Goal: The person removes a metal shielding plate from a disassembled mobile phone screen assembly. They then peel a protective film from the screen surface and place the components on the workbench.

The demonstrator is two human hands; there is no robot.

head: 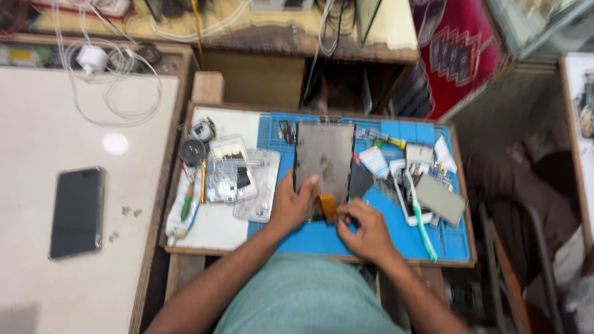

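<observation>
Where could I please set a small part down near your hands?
The white table is bare between the phone and cable. The mat has blue room right of the toothbrush. It is crowded around the panel and both hands.

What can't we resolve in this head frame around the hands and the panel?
- Right hand: its curled fingers hide whatever they pinch beside the orange flex strip.
- Left hand: covers the lower left edge of the grey panel.
- Small parts to the right of the panel on the blue mat: motion blur, too small to identify.
- Bench shelf at the top: cut by the frame edge.
</observation>
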